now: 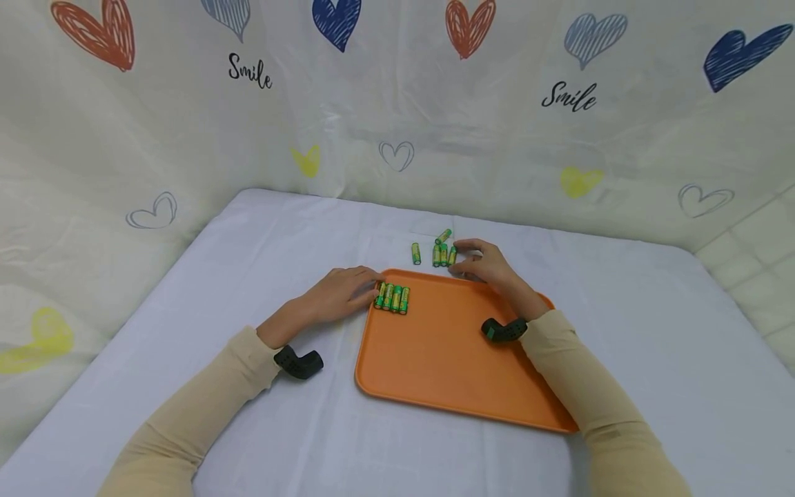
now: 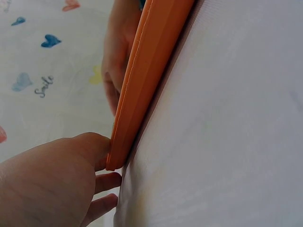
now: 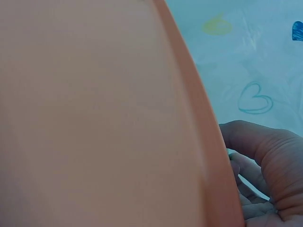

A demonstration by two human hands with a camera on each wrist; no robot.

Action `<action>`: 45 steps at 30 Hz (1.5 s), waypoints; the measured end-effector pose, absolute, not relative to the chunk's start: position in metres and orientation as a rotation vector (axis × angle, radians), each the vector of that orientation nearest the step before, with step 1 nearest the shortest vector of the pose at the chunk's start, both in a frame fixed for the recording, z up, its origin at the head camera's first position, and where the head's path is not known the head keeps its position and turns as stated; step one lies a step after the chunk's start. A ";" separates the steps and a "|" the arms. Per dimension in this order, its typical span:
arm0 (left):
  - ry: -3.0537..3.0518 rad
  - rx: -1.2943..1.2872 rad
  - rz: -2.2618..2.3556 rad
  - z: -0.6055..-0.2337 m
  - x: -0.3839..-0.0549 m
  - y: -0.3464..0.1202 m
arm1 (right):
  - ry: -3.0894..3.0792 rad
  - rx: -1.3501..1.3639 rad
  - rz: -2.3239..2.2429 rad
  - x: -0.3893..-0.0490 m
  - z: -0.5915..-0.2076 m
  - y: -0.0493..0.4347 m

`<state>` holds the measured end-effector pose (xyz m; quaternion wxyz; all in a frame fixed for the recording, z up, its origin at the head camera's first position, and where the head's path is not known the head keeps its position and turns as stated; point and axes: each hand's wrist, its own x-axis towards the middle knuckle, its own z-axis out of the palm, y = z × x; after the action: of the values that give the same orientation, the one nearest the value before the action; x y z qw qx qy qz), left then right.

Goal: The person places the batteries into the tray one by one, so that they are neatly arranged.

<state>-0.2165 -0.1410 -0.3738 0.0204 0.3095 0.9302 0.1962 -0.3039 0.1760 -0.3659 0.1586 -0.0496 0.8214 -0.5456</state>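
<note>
In the head view, several green-and-yellow cylindrical batteries (image 1: 396,298) stand side by side in the far-left corner of an orange tray (image 1: 447,345). My left hand (image 1: 341,293) is at that corner, fingers extended over the rim and thumb beside the leftmost battery. The left wrist view has its thumb (image 2: 97,144) at the tray's rim. Past the tray's far edge, my right hand (image 1: 487,266) pinches a battery (image 1: 453,256) between thumb and index finger, at the right end of a small group. From the right wrist, the tray hides most of that battery.
More batteries (image 1: 439,255) lie on the white tablecloth (image 1: 298,235) beyond the tray, with one tilted battery (image 1: 444,236) behind them and a separate battery (image 1: 416,253) to the left. A white curtain (image 1: 348,124) printed with hearts hangs behind the table.
</note>
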 end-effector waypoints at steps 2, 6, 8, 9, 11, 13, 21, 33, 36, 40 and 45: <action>2.888 0.965 0.608 -0.374 -0.216 -0.141 | 2.352 -0.151 -1.562 -0.303 -0.366 0.176; 2.889 0.958 0.610 -0.373 -0.216 -0.141 | 2.375 -0.186 -1.553 -0.302 -0.367 0.177; 2.886 0.946 0.610 -0.373 -0.216 -0.141 | 2.387 -0.200 -1.551 -0.302 -0.368 0.177; 2.887 0.946 0.610 -0.373 -0.216 -0.141 | 2.390 -0.202 -1.552 -0.302 -0.368 0.178; 2.884 0.936 0.610 -0.374 -0.216 -0.141 | 2.392 -0.198 -1.559 -0.302 -0.369 0.178; 2.880 0.935 0.611 -0.374 -0.216 -0.141 | 2.393 -0.196 -1.563 -0.301 -0.369 0.179; 2.877 0.958 0.616 -0.375 -0.217 -0.141 | 2.385 -0.189 -1.558 -0.297 -0.366 0.179; 2.879 0.944 0.614 -0.375 -0.217 -0.141 | 2.442 -0.208 -1.563 -0.291 -0.364 0.179; 2.876 0.951 0.619 -0.374 -0.218 -0.141 | 2.456 -0.209 -1.552 -0.290 -0.363 0.179; 2.879 0.947 0.615 -0.375 -0.218 -0.141 | 2.461 -0.226 -1.549 -0.287 -0.362 0.178; 2.883 0.942 0.610 -0.376 -0.218 -0.142 | 2.459 -0.249 -1.553 -0.282 -0.360 0.177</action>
<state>-0.2176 -0.1418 -0.3760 0.0238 0.3044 0.9316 0.1971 -0.2825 0.1775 -0.3603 0.1110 -0.0846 0.8372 -0.5288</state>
